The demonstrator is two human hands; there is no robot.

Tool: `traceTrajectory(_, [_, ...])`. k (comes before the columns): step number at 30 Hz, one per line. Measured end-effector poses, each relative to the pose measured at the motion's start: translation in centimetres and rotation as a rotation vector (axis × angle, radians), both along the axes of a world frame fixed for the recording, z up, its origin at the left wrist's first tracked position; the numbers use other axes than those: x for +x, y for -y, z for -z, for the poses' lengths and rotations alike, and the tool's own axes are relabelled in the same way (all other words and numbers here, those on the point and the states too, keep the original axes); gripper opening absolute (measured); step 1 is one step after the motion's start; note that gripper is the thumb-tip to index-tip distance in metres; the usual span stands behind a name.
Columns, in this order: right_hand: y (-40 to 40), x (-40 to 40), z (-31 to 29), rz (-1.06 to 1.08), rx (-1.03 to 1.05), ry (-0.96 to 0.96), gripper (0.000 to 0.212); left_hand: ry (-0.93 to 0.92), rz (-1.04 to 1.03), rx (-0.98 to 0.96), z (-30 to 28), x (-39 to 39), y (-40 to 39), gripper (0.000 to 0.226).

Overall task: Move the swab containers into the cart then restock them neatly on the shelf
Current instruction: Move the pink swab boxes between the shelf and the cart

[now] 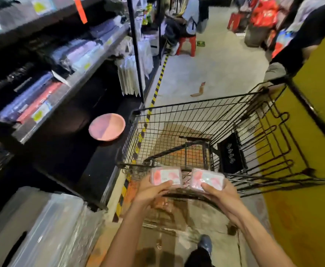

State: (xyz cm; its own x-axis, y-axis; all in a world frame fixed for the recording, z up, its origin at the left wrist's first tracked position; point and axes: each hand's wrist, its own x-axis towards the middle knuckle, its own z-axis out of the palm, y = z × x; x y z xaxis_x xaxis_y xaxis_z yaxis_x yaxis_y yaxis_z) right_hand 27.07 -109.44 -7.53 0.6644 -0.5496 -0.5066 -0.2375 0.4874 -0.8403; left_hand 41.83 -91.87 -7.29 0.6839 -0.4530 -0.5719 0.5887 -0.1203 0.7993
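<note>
I hold two flat pink-and-white swab containers side by side over the near edge of a black wire cart (pixel 206 105). My left hand (pixel 151 190) grips the left container (pixel 166 175) from below, thumb on its near edge. My right hand (pixel 220 194) grips the right container (pixel 206 178) the same way. The cart basket below them looks empty, apart from a black panel at its right side. The dark shelf unit (pixel 65 89) runs along my left.
A pink bowl (pixel 107 127) sits on the low black shelf ledge beside the cart. Wrapped clear packs (pixel 48 228) stand at the lower left. A yellow wall (pixel 311 170) bounds the right. A seated person on a red stool (pixel 186 44) is far down the aisle; another person stands at the cart's far right corner.
</note>
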Motion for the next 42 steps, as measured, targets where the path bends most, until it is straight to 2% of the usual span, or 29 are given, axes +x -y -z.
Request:
traceTrajectory(4, [8.4,-0.2,0.9,0.004,-0.034,-0.021,0.072,0.027,0.035,0.029,0.5,0.0,8.5,0.042])
traceTrajectory(12, [19.9,1.3,3.3,-0.069,-0.198,-0.142,0.043,0.002,0.082,0.101,1.9,1.0,19.8,0.038])
traceTrajectory(16, [22.9,3.7,6.4,-0.128,-0.21,-0.261,0.048,-0.007,0.121,0.188,3.5,3.2,22.9,0.034])
traceTrajectory(23, [24.4,9.0,13.1,-0.357,-0.226,-0.508,0.04,-0.089,0.259,0.356,10.3,7.1,25.2,0.035])
traceTrajectory(27, [24.2,10.7,17.3,-0.598,-0.26,-0.695,0.03,-0.157,0.367,0.468,15.1,8.5,25.5,0.034])
traceTrajectory(29, [24.0,11.0,19.1,-0.74,-0.313,-0.772,0.037,-0.172,0.43,0.51,17.0,8.7,25.4,0.033])
traceTrajectory(31, [23.8,11.0,20.8,-0.812,-0.366,-0.817,0.058,-0.164,0.519,0.575,18.7,8.8,25.5,0.029])
traceTrajectory(35, [23.2,11.0,23.5,-0.796,-0.334,-0.852,0.059,-0.132,0.693,0.664,21.2,8.6,26.1,0.016])
traceTrajectory(42, [22.2,9.9,26.9,-0.604,-0.199,-0.843,0.051,-0.243,0.638,0.535,25.0,8.3,26.2,0.034])
